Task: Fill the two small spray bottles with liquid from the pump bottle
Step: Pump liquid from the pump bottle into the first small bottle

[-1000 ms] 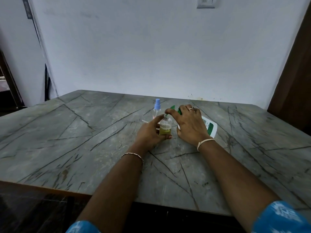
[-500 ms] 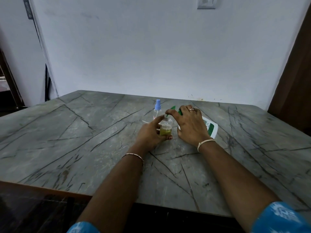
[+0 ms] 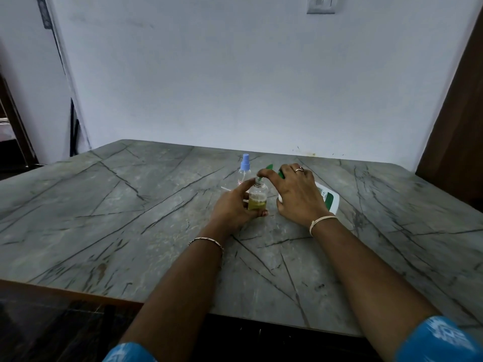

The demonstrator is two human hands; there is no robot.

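A small clear spray bottle [image 3: 258, 198], uncapped and about half full of yellow-green liquid, stands on the grey marble table [image 3: 130, 218]. My left hand [image 3: 234, 206] grips it from the left. My right hand [image 3: 296, 194] holds the white pump bottle [image 3: 328, 199], which is tilted toward the small one; its green pump head [image 3: 269, 168] points at the small bottle's neck, and my right forefinger rests at that neck. Behind them stands a second small clear spray bottle [image 3: 244, 171] with its blue spray cap on.
A thin white piece [image 3: 226, 189], perhaps a dip tube, lies on the table left of my left hand. The white wall runs close behind the table. A dark wooden panel [image 3: 454, 152] stands at the right, and the table's front edge is near me.
Almost nothing moved. Both hands keep their grip and the bottles stay in place; the liquid level looks about the same.
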